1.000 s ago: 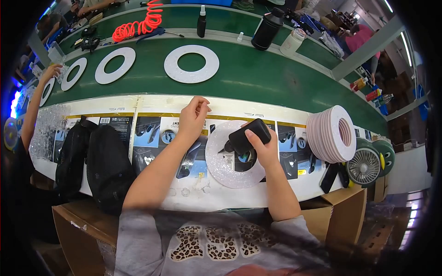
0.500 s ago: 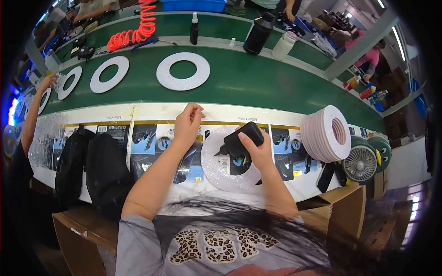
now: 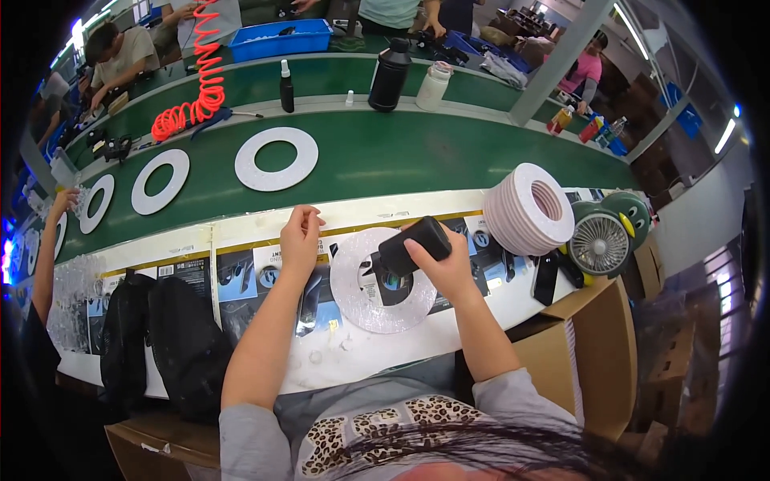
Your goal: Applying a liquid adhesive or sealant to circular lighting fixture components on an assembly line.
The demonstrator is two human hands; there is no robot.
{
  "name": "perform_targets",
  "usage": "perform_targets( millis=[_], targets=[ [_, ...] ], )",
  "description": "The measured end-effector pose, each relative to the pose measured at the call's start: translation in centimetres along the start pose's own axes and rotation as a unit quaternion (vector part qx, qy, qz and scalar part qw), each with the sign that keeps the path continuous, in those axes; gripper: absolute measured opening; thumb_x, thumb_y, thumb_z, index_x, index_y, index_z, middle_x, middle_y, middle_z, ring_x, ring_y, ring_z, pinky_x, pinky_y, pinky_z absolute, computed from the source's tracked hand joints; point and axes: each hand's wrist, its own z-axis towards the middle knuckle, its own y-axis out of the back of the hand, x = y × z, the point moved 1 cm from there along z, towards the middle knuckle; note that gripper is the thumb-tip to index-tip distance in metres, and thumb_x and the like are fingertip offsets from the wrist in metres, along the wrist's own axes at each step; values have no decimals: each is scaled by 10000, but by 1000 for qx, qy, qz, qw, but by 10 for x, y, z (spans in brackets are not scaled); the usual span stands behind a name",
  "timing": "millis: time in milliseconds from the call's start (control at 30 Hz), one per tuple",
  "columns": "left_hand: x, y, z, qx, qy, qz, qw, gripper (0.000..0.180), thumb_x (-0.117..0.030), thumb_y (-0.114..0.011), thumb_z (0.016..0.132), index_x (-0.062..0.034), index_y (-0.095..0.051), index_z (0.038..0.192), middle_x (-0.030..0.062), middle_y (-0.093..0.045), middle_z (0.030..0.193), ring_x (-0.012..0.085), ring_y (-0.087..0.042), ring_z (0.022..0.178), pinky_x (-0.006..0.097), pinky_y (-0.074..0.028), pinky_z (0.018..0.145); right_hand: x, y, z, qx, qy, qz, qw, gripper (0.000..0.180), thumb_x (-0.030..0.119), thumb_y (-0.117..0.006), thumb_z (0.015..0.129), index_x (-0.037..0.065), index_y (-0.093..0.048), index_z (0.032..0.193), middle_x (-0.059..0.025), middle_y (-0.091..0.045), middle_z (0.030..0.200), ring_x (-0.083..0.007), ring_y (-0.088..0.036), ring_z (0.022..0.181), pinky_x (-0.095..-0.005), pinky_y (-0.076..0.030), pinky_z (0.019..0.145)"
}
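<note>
Right hand point(image 3: 449, 268) is wrapped around a black tool point(image 3: 413, 244), fingers closed on it, tool tilted with its lower end down on the ring point(image 3: 377, 280), a clear glittery one lying flat on the bench point(image 3: 377, 353). Left hand point(image 3: 299, 236) sits at about 9 o'clock from the ring, fingertips pinched together at the bench's far edge; can't tell if anything's between them, too small to see.

Going outward: at 3 o'clock from the ring there's a stack point(image 3: 529, 208) of white rings leaning on edge, then a small fan point(image 3: 599, 243) just beside it. At 12 o'clock the green belt point(image 3: 417, 156) carries flat white rings point(image 3: 277, 159), with a black bottle point(image 3: 389, 74) and a red coiled hose point(image 3: 196, 92) further back. At 8 o'clock, two black bags point(image 3: 160, 341) hang off the bench edge. A cardboard box point(image 3: 597, 361) sits at 4 o'clock.
</note>
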Motion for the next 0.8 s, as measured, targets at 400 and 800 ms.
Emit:
perform_targets(
  millis=[400, 800],
  targets=[
    [-1, 1, 3, -15, -16, 0, 1000, 100, -115, -523, 919, -28, -570, 932, 72, -660, 734, 150, -622, 641, 277, -475, 583, 0, -18, -69, -91, 61, -6, 994, 233, 104, -686, 807, -31, -639, 991, -126, -680, 859, -155, -644, 759, -266, -501, 686],
    [2, 0, 1, -11, -25, 0, 1000, 103, -112, -504, 932, -27, -562, 943, 64, -649, 741, 122, -583, 620, 253, -464, 567, -1, -22, -69, -61, 38, -18, 997, 253, 155, -688, 825, -21, -641, 1000, -132, -680, 866, -176, -655, 771, -268, -502, 700]
  ],
)
